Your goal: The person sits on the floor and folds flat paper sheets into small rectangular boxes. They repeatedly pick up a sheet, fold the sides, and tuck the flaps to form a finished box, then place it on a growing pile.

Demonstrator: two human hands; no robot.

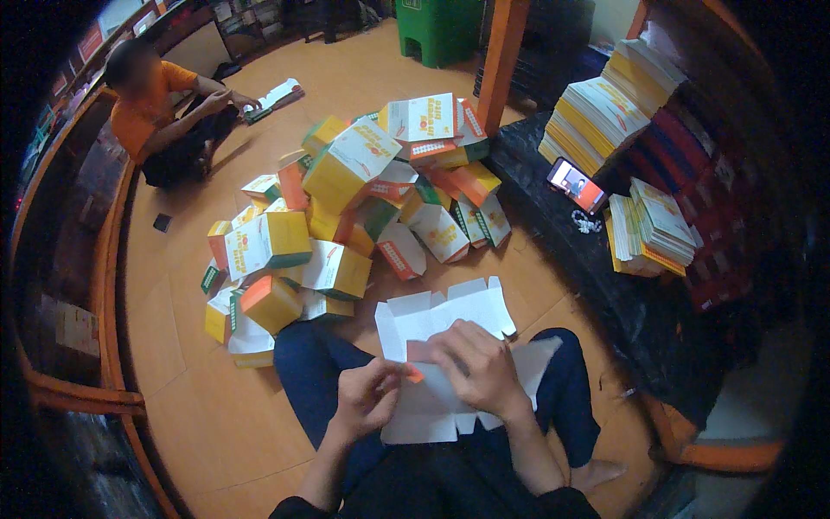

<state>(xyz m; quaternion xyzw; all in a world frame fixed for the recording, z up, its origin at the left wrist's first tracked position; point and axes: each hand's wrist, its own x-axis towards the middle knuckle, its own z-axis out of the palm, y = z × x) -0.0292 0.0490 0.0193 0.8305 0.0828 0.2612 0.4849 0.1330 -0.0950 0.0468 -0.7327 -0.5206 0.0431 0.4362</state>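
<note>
While we sit cross-legged on the floor, the flat carton [450, 363] lies across our lap, its long axis running away from us toward the box pile [346, 208]. Our left hand [367, 400] pinches the near-left edge by an orange tab [415, 374], fingers curled closed on it. Our right hand [475, 368] lies just right of that pinch, palm down, pressing the sheet; whether it actually grasps an edge we cannot quite tell. Both forearms angle inward from below.

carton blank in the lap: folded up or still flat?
Mostly flat. The blank lies spread across the lap, white inside up, flaps out; both hands, left and right, press one orange flap.
</note>
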